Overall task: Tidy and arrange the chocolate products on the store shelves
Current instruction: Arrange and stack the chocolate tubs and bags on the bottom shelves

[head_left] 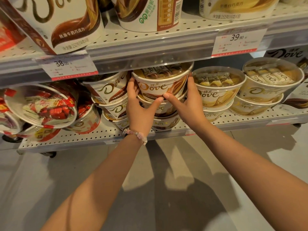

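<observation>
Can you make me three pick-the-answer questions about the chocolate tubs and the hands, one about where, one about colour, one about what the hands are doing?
1. Where is the held Dove tub?
A. On top of a stack on the lower shelf
B. On the floor
C. On the upper shelf

2. What colour are most wrappers in the tilted tub at the left?
A. Blue
B. Red
C. Green

3. What are the left hand and right hand doing?
A. Hanging free
B. Both gripping one tub
C. Each holding a different tub

Answers: 1 A, other Dove tubs sit right under it. 2 B, red wrappers show through its clear lid. 3 B, fingers curl round its two sides, thumbs at the front.
</observation>
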A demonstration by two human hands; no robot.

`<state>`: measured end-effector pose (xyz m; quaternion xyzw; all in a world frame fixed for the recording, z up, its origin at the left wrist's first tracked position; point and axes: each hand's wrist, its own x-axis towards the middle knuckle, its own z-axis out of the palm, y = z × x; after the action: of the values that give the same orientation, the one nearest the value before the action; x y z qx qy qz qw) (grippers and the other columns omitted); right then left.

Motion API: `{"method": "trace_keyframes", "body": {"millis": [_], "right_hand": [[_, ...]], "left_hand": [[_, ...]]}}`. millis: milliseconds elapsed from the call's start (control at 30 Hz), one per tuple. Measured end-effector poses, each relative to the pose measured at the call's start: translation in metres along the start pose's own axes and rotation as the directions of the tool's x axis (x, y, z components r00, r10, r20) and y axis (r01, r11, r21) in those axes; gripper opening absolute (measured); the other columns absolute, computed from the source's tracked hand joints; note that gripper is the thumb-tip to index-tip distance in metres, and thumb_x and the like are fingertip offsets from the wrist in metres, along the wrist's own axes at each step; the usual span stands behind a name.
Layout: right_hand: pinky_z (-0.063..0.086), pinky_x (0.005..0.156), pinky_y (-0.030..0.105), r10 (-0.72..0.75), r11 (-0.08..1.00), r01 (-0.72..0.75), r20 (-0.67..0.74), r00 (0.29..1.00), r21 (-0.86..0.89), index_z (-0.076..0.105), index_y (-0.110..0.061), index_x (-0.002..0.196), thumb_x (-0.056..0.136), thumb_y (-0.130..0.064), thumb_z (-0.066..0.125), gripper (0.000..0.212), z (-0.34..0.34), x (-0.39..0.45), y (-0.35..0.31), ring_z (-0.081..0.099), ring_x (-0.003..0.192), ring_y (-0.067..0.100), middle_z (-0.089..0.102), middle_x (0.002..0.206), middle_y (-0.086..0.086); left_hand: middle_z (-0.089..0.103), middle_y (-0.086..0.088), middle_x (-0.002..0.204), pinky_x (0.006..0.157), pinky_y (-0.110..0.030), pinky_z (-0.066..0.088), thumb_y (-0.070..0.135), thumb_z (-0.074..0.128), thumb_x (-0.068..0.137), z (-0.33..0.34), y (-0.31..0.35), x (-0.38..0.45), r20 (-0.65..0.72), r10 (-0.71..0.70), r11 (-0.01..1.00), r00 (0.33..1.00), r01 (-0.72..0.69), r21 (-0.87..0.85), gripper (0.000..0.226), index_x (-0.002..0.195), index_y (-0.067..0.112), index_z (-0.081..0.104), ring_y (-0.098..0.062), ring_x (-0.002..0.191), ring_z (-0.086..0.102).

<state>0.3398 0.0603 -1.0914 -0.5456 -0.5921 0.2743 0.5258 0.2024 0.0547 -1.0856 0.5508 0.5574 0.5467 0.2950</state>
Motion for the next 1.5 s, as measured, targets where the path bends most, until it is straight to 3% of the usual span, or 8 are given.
{"method": "trace_keyframes", "body": {"millis": [267,367,467,633,733,867,1133,1500], "right_hand": [[0.027,0.110,0.025,-0.016,0.990,-0.004,-0.138,0.990,-0.142,0.022,-0.013,0.147,0.082,-0.047,0.066,0.085,0.009,-0.019,-0.003,0.030,0.137,0.013,0.033,0.148,0.003],[0.034,0.107,0.038,-0.161,0.953,0.081,-0.262,0.951,-0.291,0.041,0.000,0.128,0.083,-0.037,0.067,0.064,0.025,-0.043,0.007,0.038,0.126,0.027,0.042,0.130,0.017],[0.039,0.091,0.039,-0.176,0.940,0.060,-0.326,0.929,-0.336,0.048,0.001,0.103,0.083,-0.026,0.068,0.039,0.039,-0.065,0.021,0.043,0.105,0.024,0.047,0.107,0.014],[0.042,0.075,0.024,-0.013,0.992,0.012,-0.011,1.000,-0.126,0.051,-0.015,0.098,0.085,-0.013,0.063,0.018,0.067,-0.086,0.016,0.050,0.084,0.014,0.050,0.093,-0.001],[0.048,0.089,0.032,0.095,0.989,-0.075,0.163,0.982,-0.126,0.052,-0.012,0.123,0.083,-0.010,0.063,0.041,0.097,-0.083,0.013,0.055,0.102,0.014,0.057,0.114,0.003],[0.042,0.102,0.039,0.194,0.977,-0.167,0.232,0.953,-0.132,0.040,-0.014,0.136,0.075,-0.007,0.064,0.066,0.135,-0.067,0.014,0.048,0.122,0.020,0.050,0.133,0.007],[0.028,0.101,0.019,0.300,0.954,-0.291,0.227,0.927,-0.072,0.033,-0.008,0.141,0.074,-0.003,0.073,0.077,0.155,-0.043,0.019,0.039,0.133,0.023,0.045,0.142,0.010],[0.032,0.112,0.040,0.366,0.922,-0.388,0.362,0.857,-0.013,0.023,-0.015,0.144,0.063,-0.013,0.085,0.102,0.156,-0.024,0.024,0.036,0.136,0.022,0.041,0.144,0.005]], "left_hand": [[0.043,0.004,0.140,0.101,-0.014,0.037,0.022,0.078,0.074,-0.014,-0.003,-0.009,0.011,0.047,0.998,0.999,-0.047,0.051,0.083,0.142,0.019,0.032,0.003,0.125,0.038],[0.055,-0.002,0.117,0.088,-0.027,0.050,0.017,0.077,0.074,-0.029,-0.024,-0.026,-0.128,0.184,0.972,0.975,-0.161,0.170,0.054,0.120,0.012,0.049,-0.012,0.109,0.053],[0.049,-0.006,0.101,0.074,-0.035,0.049,0.011,0.078,0.069,-0.049,-0.048,-0.033,-0.289,0.174,0.962,0.941,-0.100,0.254,0.048,0.105,0.005,0.048,-0.019,0.089,0.051],[0.033,-0.022,0.132,0.090,-0.002,0.032,0.010,0.086,0.059,-0.072,-0.078,-0.015,-0.318,-0.115,0.970,0.941,0.176,0.169,0.092,0.131,-0.004,0.030,-0.023,0.115,0.040],[0.012,-0.014,0.149,0.101,-0.016,0.019,0.018,0.088,0.058,-0.075,-0.089,-0.005,-0.193,-0.246,0.940,0.950,0.282,0.191,0.119,0.145,0.007,0.008,-0.021,0.136,0.019],[0.019,-0.012,0.151,0.105,-0.027,0.025,0.024,0.090,0.053,-0.077,-0.101,0.009,-0.120,-0.280,0.930,0.952,0.300,0.210,0.131,0.146,0.008,0.000,-0.024,0.138,0.023],[0.052,-0.007,0.130,0.078,-0.006,0.029,0.028,0.092,0.050,-0.084,-0.102,0.017,-0.108,-0.225,0.939,0.968,0.245,0.243,0.108,0.134,0.005,0.027,-0.019,0.120,0.049],[0.054,-0.005,0.122,0.098,-0.033,0.046,0.028,0.093,0.045,-0.108,-0.124,0.034,0.040,-0.216,0.950,0.976,0.200,0.241,0.098,0.121,0.012,0.033,-0.017,0.114,0.053]]}}
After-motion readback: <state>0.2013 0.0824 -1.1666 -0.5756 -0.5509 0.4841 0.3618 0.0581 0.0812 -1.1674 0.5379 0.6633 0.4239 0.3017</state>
